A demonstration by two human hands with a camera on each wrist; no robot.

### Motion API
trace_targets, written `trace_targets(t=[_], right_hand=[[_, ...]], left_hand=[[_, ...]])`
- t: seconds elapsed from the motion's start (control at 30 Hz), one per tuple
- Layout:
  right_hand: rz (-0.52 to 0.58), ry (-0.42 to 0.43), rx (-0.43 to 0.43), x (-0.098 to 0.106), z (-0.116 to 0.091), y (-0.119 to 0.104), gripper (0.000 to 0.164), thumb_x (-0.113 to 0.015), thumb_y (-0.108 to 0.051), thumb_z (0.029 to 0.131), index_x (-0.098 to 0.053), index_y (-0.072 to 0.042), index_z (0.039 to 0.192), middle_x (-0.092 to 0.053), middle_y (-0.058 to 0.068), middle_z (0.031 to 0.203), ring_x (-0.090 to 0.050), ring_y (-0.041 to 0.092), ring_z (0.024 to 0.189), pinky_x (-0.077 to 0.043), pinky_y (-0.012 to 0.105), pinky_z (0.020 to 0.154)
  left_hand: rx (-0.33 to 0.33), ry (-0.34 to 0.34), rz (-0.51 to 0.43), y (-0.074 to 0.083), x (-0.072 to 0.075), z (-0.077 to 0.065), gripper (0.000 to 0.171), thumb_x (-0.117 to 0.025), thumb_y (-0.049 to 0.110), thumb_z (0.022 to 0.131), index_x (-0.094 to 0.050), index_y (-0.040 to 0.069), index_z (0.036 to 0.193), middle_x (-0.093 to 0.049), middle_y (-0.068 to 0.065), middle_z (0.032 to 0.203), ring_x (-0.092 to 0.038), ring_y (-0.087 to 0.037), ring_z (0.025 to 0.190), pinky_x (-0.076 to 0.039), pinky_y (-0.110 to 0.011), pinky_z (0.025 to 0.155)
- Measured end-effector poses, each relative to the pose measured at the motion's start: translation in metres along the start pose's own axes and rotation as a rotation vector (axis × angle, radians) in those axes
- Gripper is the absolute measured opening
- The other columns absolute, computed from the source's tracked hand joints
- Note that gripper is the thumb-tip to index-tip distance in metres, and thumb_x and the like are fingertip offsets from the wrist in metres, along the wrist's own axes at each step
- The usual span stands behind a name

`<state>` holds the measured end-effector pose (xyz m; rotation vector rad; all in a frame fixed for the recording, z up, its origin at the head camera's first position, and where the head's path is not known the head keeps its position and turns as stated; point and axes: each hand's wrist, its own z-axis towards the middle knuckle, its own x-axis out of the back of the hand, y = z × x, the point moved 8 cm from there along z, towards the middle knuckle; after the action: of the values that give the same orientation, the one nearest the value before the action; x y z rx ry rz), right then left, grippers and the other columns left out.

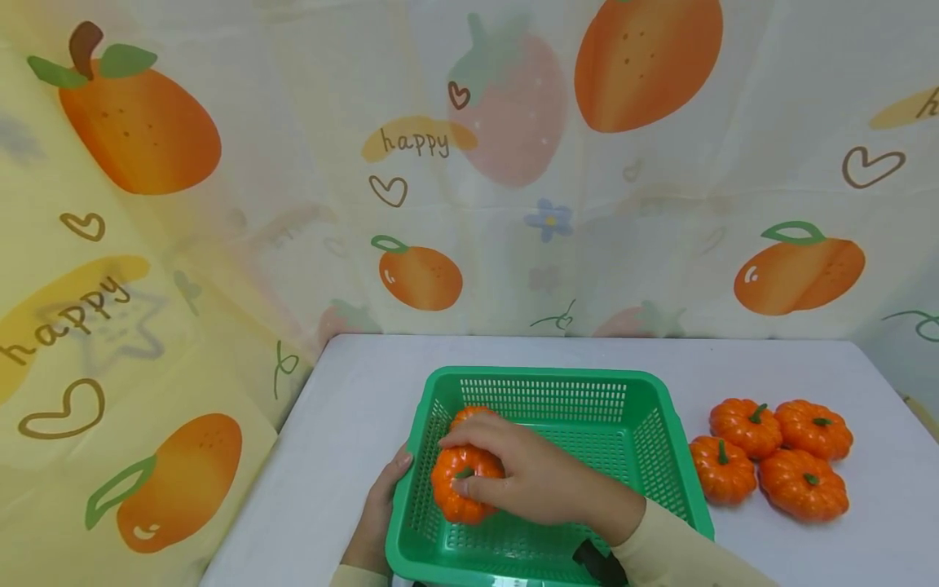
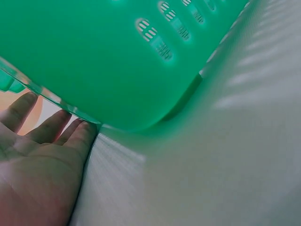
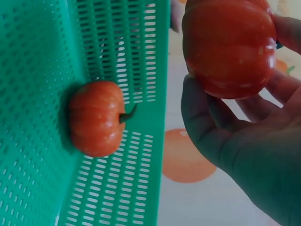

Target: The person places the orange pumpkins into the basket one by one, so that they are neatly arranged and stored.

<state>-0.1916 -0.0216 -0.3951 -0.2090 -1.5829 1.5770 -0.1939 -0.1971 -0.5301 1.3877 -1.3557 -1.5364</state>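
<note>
My right hand (image 1: 539, 477) grips a small orange pumpkin (image 1: 449, 492) over the left part of the green plastic basket (image 1: 543, 373). In the right wrist view, fingers and thumb curl round this glossy, ribbed pumpkin (image 3: 228, 47). A second pumpkin (image 3: 96, 117) lies in the basket with its stem pointing at a slotted wall; in the head view the right hand partly covers it. My left hand (image 1: 380, 505) is at the outside of the basket's left wall. In the left wrist view its fairly straight fingertips touch the basket's edge.
Several orange pumpkins (image 1: 803, 485) stand grouped on the white table (image 1: 763, 367), just right of the basket. Behind and to the left hangs a fruit-printed cloth (image 1: 293, 163).
</note>
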Motion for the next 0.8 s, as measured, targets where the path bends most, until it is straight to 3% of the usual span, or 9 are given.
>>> trace_targets(t=[0.07, 0.2, 0.6, 0.8], right_hand=[[-0.014, -0.013, -0.005, -0.001, 0.001, 0.002, 0.036, -0.072, -0.022, 0.106, -0.068, -0.02, 0.142, -0.06, -0.007, 0.14, -0.058, 0.015, 0.122, -0.057, 0.03, 0.095], [-0.031, -0.033, -0.014, -0.002, 0.003, 0.005, 0.036, -0.072, -0.025, 0.106, -0.068, -0.019, 0.142, -0.061, -0.006, 0.14, -0.057, 0.016, 0.124, -0.056, 0.03, 0.095], [-0.02, -0.081, -0.053, -0.005, 0.007, 0.021, 0.036, -0.076, -0.026, 0.104, -0.071, -0.017, 0.138, -0.063, -0.008, 0.138, -0.056, 0.014, 0.124, -0.054, 0.03, 0.098], [-0.01, -0.138, -0.107, -0.008, 0.006, 0.027, 0.036, -0.078, -0.028, 0.102, -0.073, -0.019, 0.137, -0.063, -0.007, 0.138, -0.057, 0.013, 0.124, -0.054, 0.031, 0.098]], left_hand=[[0.025, 0.004, -0.002, -0.011, 0.01, 0.003, 0.077, -0.033, 0.053, 0.111, -0.009, 0.022, 0.177, -0.011, -0.017, 0.179, -0.017, -0.047, 0.16, -0.035, -0.061, 0.117], [0.014, -0.004, 0.005, -0.012, 0.01, 0.005, 0.078, -0.032, 0.052, 0.112, -0.005, 0.02, 0.177, -0.006, -0.016, 0.18, -0.01, -0.046, 0.162, -0.026, -0.064, 0.12], [0.022, -0.018, -0.01, -0.012, 0.01, 0.007, 0.079, -0.033, 0.051, 0.111, -0.004, 0.019, 0.177, -0.007, -0.019, 0.179, -0.011, -0.047, 0.161, -0.029, -0.061, 0.12], [0.016, -0.033, -0.003, -0.014, 0.01, 0.008, 0.079, -0.032, 0.05, 0.111, -0.002, 0.019, 0.177, -0.006, -0.022, 0.178, -0.009, -0.049, 0.16, -0.024, -0.063, 0.121]])
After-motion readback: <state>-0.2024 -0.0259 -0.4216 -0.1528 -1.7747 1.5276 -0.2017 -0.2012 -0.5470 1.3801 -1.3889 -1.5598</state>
